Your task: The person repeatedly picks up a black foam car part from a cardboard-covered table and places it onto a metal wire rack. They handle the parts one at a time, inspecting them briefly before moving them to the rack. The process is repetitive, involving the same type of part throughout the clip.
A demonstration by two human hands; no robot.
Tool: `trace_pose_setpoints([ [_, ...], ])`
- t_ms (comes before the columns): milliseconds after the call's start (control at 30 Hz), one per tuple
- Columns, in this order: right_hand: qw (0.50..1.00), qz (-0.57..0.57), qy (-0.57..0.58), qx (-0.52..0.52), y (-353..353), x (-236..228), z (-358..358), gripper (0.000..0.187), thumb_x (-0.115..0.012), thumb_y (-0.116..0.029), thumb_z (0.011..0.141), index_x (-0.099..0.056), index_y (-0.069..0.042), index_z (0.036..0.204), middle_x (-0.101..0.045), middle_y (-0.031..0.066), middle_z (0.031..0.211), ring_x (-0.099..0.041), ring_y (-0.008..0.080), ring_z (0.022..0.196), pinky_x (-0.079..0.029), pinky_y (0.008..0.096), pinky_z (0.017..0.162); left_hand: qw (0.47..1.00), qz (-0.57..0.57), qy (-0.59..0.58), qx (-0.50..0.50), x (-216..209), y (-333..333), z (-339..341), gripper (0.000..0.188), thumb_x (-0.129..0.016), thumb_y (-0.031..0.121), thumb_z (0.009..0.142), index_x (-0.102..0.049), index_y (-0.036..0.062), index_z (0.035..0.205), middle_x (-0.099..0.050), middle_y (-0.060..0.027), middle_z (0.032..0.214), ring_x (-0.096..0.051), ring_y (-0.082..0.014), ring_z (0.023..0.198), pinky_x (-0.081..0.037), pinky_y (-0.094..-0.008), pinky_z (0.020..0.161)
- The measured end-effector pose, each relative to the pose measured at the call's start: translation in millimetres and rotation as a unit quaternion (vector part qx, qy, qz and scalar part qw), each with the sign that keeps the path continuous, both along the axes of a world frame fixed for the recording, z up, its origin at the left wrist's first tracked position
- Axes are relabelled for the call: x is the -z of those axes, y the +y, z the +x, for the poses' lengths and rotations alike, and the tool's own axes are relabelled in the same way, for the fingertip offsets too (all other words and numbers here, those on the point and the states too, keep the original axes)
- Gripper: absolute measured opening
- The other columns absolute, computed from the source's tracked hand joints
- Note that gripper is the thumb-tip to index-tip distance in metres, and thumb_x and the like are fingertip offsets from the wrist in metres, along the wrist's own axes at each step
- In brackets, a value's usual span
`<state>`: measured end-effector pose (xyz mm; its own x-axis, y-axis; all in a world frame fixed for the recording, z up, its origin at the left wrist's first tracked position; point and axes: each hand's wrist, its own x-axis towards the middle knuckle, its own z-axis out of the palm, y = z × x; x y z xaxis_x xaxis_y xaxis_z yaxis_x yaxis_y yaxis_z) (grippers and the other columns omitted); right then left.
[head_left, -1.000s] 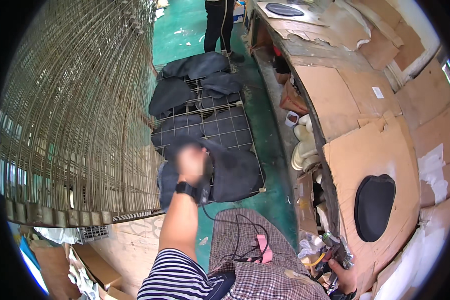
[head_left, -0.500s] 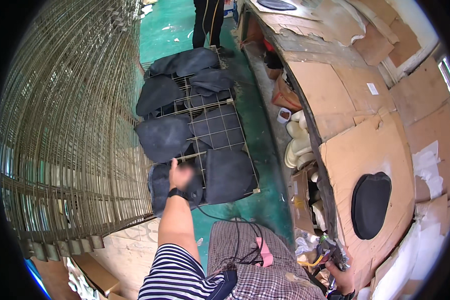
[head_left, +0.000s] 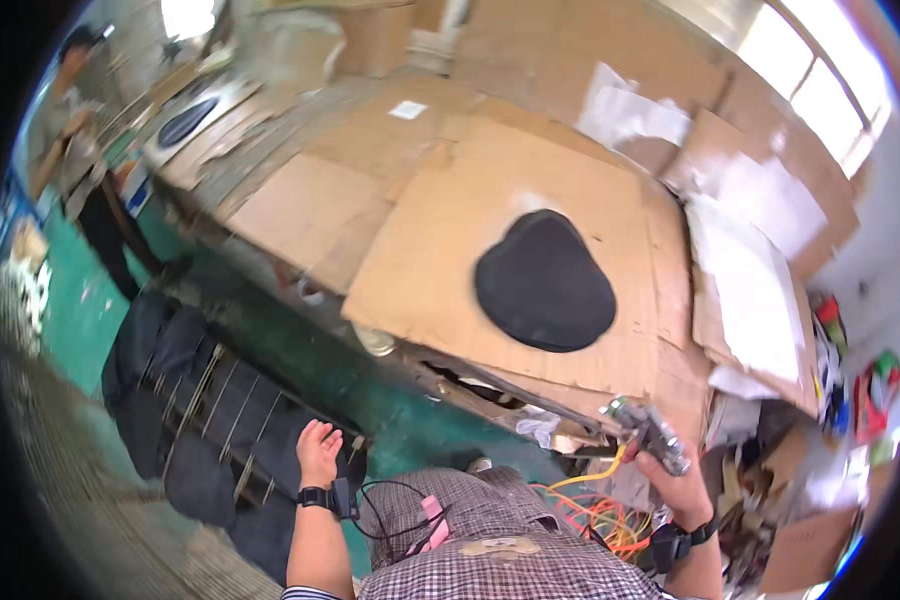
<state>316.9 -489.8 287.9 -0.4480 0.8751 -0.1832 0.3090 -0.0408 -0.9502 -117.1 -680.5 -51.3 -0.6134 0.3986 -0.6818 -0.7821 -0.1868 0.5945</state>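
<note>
My right hand (head_left: 676, 488) is wrapped round a metal spray gun (head_left: 658, 438) with a yellow hose (head_left: 582, 478), at the table's near edge. My left hand (head_left: 319, 454) is raised beside the right end of the wire rack (head_left: 202, 385), its fingers slightly bent and apart with nothing in them. Dark, rounded fabric-like pads (head_left: 150, 400) lie on that rack. A black, heart-like pad (head_left: 545, 282) rests on the cardboard-covered table (head_left: 420, 270), ahead of the spray gun and apart from it.
Another person (head_left: 85, 170) stands at the far left, near a dark oval pad (head_left: 187, 121) on the table's far end. Orange and yellow hoses (head_left: 610, 522) are tangled below my right hand. Cardboard boxes and scraps (head_left: 805, 550) pile up at the right.
My view has swung right, toward the table. My left hand has come away from the pads on the rack. My right hand has risen with the spray gun to the table's edge.
</note>
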Motion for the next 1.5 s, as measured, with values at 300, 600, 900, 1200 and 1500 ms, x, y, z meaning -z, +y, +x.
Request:
trace_pose_setpoints([
  [300,0.986,0.013,0.072,0.152,-1.2,-13.5,76.4,0.046,-0.070,-0.013,0.083,-0.051,0.004,0.121,-0.061,0.0059,0.088,-0.061,0.0136,0.077,-0.051,0.0275,0.070,0.983,-0.034,0.112,0.141,-54.2,138.2,34.9,0.026,-0.059,0.007,0.087,-0.055,0.0060,0.113,-0.064,-0.0079,0.085,-0.064,-0.0203,0.069,-0.053,-0.0299,0.061],
  [600,0.974,0.063,0.017,0.215,0.7,-24.8,120.1,0.048,-0.069,-0.008,0.082,-0.050,0.005,0.125,-0.062,0.0041,0.092,-0.058,0.0092,0.079,-0.049,0.0247,0.071,0.962,-0.065,0.137,0.226,-56.5,178.7,82.0,0.024,-0.057,0.008,0.088,-0.055,0.0064,0.111,-0.064,-0.0078,0.085,-0.064,-0.0212,0.072,-0.053,-0.0321,0.063],
  [900,0.985,-0.030,0.124,0.116,13.1,-10.7,89.1,0.050,-0.068,-0.002,0.082,-0.048,0.004,0.127,-0.062,0.0060,0.091,-0.060,0.0123,0.081,-0.050,0.0272,0.074,0.965,-0.070,0.140,0.209,-64.2,180.2,87.4,0.022,-0.057,0.004,0.087,-0.055,0.0055,0.109,-0.063,-0.0073,0.084,-0.063,-0.0187,0.068,-0.052,-0.0296,0.059],
  [1200,0.967,0.054,0.070,0.238,13.1,-18.3,111.3,0.048,-0.069,-0.010,0.083,-0.049,0.004,0.124,-0.061,0.0042,0.091,-0.059,0.0109,0.077,-0.050,0.0260,0.072,0.965,-0.078,0.149,0.201,-61.1,161.1,82.1,0.022,-0.055,0.006,0.088,-0.055,0.0059,0.111,-0.063,-0.0088,0.087,-0.063,-0.0217,0.072,-0.053,-0.0317,0.064],
  [1500,0.989,-0.070,0.065,0.115,-4.1,-18.9,117.9,0.051,-0.071,-0.005,0.081,-0.050,0.004,0.127,-0.063,0.0046,0.098,-0.058,0.0089,0.086,-0.049,0.0250,0.075,0.966,-0.066,0.140,0.207,-60.9,180.9,98.0,0.021,-0.057,0.002,0.085,-0.056,0.0048,0.107,-0.063,-0.0067,0.082,-0.063,-0.0183,0.066,-0.051,-0.0281,0.057],
])
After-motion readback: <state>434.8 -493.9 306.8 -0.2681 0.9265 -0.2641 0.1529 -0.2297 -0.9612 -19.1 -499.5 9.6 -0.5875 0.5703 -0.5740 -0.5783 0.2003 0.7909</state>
